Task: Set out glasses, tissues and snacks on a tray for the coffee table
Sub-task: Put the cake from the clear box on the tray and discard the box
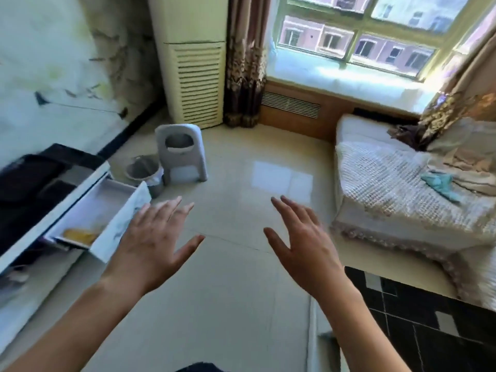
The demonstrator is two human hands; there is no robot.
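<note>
Your left hand (153,245) and right hand (300,242) are both held out over the floor (241,183), fingers straight and spread wide, holding nothing. The left fingertips are in front of the open drawer (94,210). Inside it lies a yellow pack (80,235), too blurred to identify. No tray, glasses or tissues are in view.

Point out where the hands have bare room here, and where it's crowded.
Bare tile floor between the open drawer and sofa; both hands hover there. Crowded far left: bin beside stool.
</note>
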